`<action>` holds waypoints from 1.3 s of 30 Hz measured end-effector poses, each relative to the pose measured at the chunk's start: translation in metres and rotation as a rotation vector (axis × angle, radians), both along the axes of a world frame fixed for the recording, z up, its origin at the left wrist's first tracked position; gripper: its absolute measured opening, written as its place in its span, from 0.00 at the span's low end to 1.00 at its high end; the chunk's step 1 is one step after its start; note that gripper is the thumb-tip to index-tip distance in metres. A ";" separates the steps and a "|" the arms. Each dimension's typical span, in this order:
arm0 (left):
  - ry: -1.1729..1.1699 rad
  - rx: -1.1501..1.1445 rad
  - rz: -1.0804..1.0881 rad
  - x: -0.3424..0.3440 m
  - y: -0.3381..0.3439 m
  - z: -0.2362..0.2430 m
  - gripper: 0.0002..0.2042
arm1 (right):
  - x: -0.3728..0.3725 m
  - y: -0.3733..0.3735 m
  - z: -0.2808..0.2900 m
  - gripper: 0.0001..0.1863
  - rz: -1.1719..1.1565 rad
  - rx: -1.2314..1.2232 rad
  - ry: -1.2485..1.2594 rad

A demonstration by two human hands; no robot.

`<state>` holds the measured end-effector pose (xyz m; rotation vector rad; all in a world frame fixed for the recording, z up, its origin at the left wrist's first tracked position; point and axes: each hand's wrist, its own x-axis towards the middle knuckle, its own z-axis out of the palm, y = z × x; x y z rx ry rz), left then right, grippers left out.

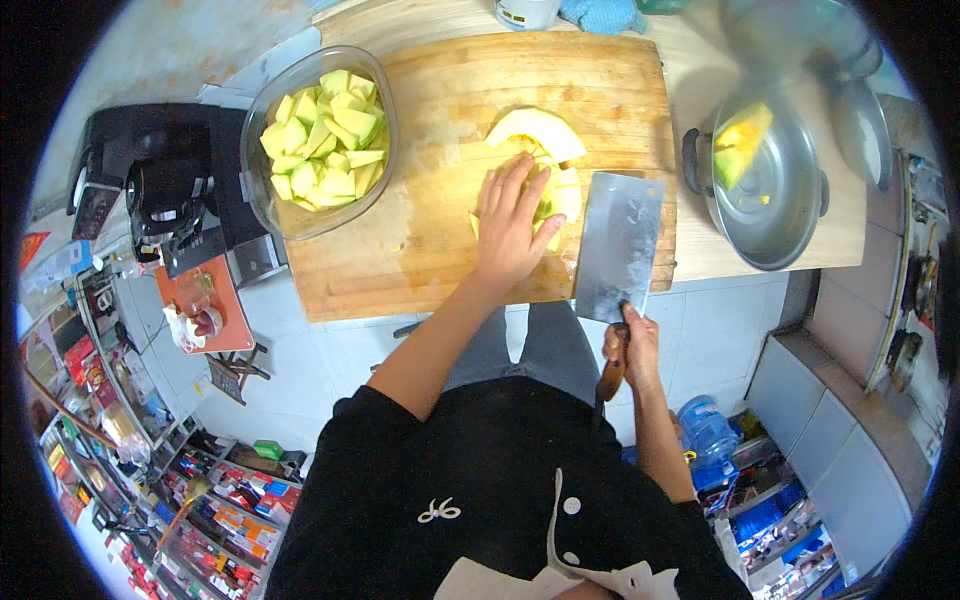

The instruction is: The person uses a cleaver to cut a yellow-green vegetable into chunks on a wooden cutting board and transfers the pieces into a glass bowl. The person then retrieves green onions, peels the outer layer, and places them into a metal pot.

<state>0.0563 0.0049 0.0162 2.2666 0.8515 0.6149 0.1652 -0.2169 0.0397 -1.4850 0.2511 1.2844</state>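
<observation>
My left hand [515, 222] lies with fingers stretched over pale yellow-green melon pieces [567, 196] on a wooden cutting board [430, 110]. Just beyond its fingertips curves a melon slice [540, 130]. My right hand [636, 345] is closed round the wooden handle of a cleaver [618, 240], at the board's front right edge. The broad blade points away from me, to the right of the melon pieces and apart from them. What lies beneath my left palm is hidden.
A clear bowl [262, 205] heaped with melon chunks [330, 130] stands at the board's left. To the right, a grey pot [770, 215] holds a yellow-green melon piece [742, 145]. A blue cloth [603, 14] lies behind the board. Black appliances [170, 195] stand far left.
</observation>
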 end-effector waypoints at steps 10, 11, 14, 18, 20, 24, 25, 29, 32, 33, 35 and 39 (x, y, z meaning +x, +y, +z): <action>-0.074 0.062 0.026 0.023 -0.023 0.007 0.31 | -0.069 0.044 0.006 0.16 -0.102 0.070 -0.009; -0.144 0.035 0.015 0.023 -0.024 0.014 0.31 | -0.070 0.042 0.017 0.16 -0.106 0.043 -0.035; -0.276 -0.021 0.021 0.019 -0.024 0.044 0.30 | -0.074 0.042 0.056 0.15 -0.013 -0.034 -0.176; -0.369 0.041 0.202 -0.010 0.014 0.077 0.30 | -0.082 0.088 0.092 0.17 0.190 0.112 -0.208; -0.243 0.126 0.337 -0.038 0.044 0.083 0.30 | -0.088 0.126 0.097 0.17 0.317 0.111 -0.184; -0.219 0.150 0.572 -0.091 0.111 0.080 0.27 | -0.102 0.190 0.100 0.17 0.504 0.255 -0.132; -0.219 0.161 0.602 -0.102 0.128 0.077 0.21 | -0.105 0.197 0.100 0.17 0.513 0.363 -0.121; -0.604 -0.343 0.675 -0.142 0.158 0.070 0.13 | -0.085 0.185 0.105 0.17 0.478 0.194 -0.342; -0.727 -0.334 0.741 -0.154 0.139 0.075 0.11 | -0.056 0.154 0.102 0.17 0.330 0.105 -0.303; -0.632 -0.317 0.736 -0.153 0.125 0.078 0.11 | -0.046 0.141 0.104 0.17 0.331 0.127 -0.272; -0.468 -0.289 0.622 -0.140 0.097 0.086 0.11 | -0.036 0.125 0.103 0.16 0.293 0.106 -0.200; -0.185 0.039 0.150 -0.093 0.051 0.093 0.15 | -0.054 0.134 0.101 0.15 0.228 0.074 -0.111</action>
